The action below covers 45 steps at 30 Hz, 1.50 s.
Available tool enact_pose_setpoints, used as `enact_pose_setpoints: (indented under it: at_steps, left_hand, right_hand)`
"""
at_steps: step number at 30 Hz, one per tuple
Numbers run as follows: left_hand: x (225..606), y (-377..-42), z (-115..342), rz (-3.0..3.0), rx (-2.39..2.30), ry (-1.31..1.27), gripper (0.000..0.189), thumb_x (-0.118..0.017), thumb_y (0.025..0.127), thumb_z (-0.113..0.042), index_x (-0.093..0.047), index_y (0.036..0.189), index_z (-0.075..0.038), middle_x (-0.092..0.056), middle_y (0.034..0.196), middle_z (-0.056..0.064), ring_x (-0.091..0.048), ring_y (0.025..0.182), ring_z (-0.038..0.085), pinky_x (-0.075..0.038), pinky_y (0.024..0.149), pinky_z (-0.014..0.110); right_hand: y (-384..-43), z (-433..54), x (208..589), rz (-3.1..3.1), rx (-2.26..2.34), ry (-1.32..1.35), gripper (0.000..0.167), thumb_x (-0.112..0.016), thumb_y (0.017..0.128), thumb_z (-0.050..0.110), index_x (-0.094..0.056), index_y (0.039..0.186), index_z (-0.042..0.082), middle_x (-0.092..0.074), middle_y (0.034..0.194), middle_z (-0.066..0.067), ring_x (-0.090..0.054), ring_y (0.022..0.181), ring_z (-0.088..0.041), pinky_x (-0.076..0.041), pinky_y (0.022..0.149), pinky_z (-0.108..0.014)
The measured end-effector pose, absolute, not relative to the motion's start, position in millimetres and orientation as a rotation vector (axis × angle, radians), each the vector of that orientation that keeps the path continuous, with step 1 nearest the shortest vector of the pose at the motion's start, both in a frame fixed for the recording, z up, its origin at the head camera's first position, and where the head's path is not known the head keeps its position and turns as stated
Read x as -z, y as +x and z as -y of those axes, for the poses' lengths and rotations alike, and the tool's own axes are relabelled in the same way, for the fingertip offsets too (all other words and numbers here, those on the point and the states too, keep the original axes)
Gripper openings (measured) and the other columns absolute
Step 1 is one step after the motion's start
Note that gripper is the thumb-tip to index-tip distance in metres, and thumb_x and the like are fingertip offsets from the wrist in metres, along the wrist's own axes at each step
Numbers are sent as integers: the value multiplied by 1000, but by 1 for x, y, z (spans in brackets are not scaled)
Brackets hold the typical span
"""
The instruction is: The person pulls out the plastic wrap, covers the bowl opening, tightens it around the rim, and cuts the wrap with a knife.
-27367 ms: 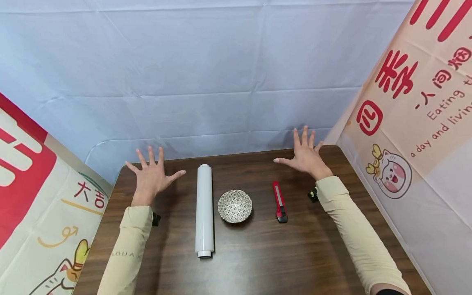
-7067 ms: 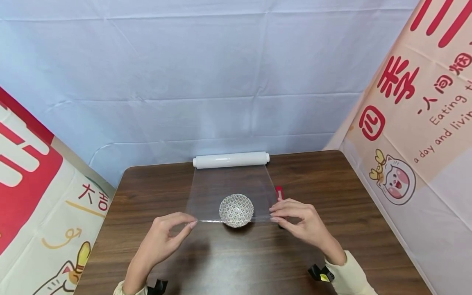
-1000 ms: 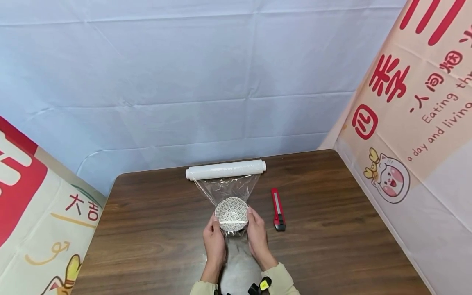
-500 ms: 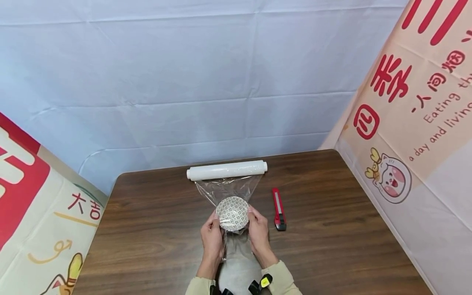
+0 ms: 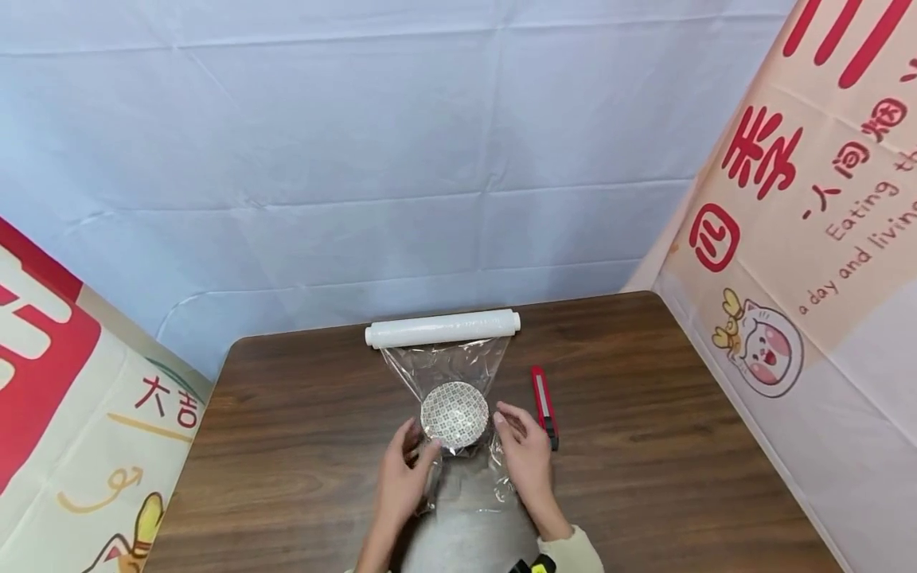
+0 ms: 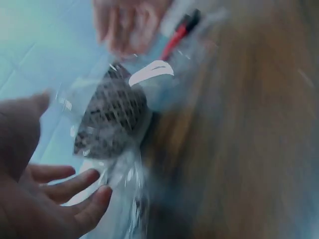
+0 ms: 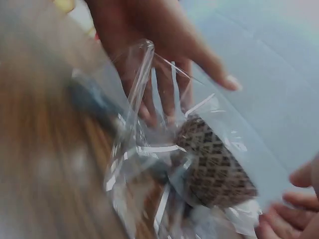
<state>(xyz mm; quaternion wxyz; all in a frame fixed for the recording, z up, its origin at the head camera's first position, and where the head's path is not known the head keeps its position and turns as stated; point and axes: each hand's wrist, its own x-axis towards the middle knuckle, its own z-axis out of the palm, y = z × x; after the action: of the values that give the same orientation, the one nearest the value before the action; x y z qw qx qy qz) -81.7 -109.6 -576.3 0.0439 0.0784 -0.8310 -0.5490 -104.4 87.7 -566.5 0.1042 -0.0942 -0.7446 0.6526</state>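
Note:
A small patterned bowl [image 5: 454, 414] stands on the table under a sheet of clear cling film [image 5: 447, 366], which runs back to a white roll [image 5: 444, 329]. Loose film hangs in crumpled folds around the bowl's sides and near front, seen close up in both wrist views. My left hand [image 5: 403, 481] is at the bowl's left front, fingers loosely bent and apart from its wall [image 6: 112, 114]. To the right, my right hand [image 5: 528, 458] has relaxed fingers near the drooping film. Neither hand grips the bowl; whether fingertips brush the film cannot be told.
A red utility knife [image 5: 544, 402] lies just right of my right hand, partly covered by it. The wooden table [image 5: 301, 414] ends at a pale cloth backdrop [image 5: 322, 159], with printed banners on both sides.
The roll was turned crosswise at the back and film drawn over the bowl. Over the last half second both hands let go of the bowl's sides and moved apart, fingers loosening.

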Motion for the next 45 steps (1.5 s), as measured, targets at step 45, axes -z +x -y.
enact_pose_setpoints:
  at_steps: [45]
  left_hand:
    - [575,-106,175,2881,996,29,30,-79,94,-20,-74,120,-6,-70,117,18,-63,114,41,-54,99,56]
  right_hand:
    - [-85,-125,590,2525,-1107,58,9,-76,97,14,-79,102,7,-79,115,-10,-76,108,-29,-59,93,-48]
